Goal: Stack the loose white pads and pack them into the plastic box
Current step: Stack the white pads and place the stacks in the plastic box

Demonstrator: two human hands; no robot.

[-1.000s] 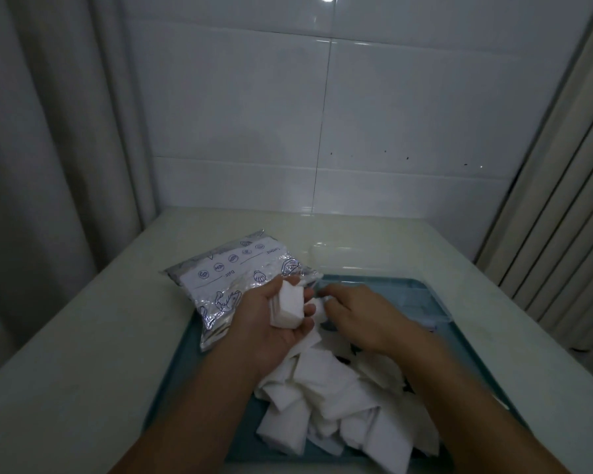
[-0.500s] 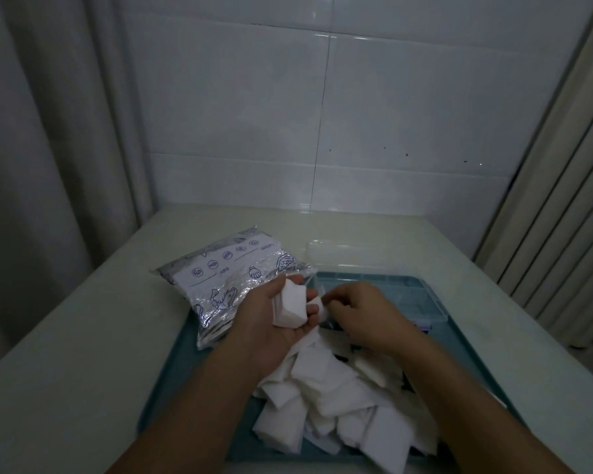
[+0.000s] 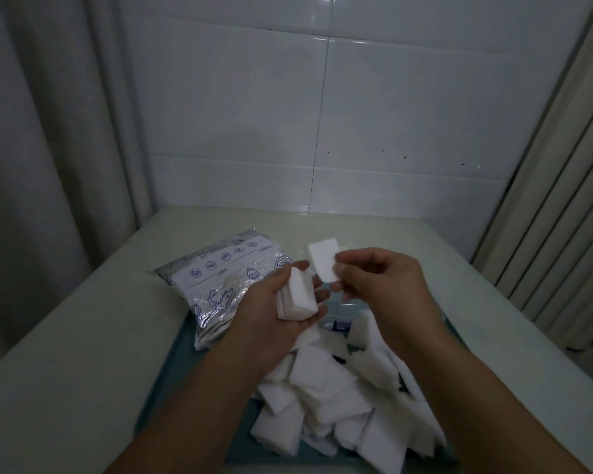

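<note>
A loose heap of white pads (image 3: 343, 401) fills the near end of a teal tray (image 3: 165, 381) that sits on a pale worktop (image 3: 65, 354). Two bare forearms reach in above the heap. The left hand (image 3: 274, 313) is palm up, its grip curled around a small, tidy stack of pads (image 3: 297, 295). Just beside it, the right hand (image 3: 380, 285) pinches a single pad (image 3: 324, 263) between thumb and fingertips, holding it upright above the stack and not touching it. Below the hands, only a small part of the clear plastic box (image 3: 339, 321) shows at the far end of the tray. A silvery printed bag (image 3: 226, 278) lies to the left, partly on the tray. Beyond the worktop stands a white tiled wall (image 3: 322, 114), with curtains (image 3: 42, 131) on both sides.
</note>
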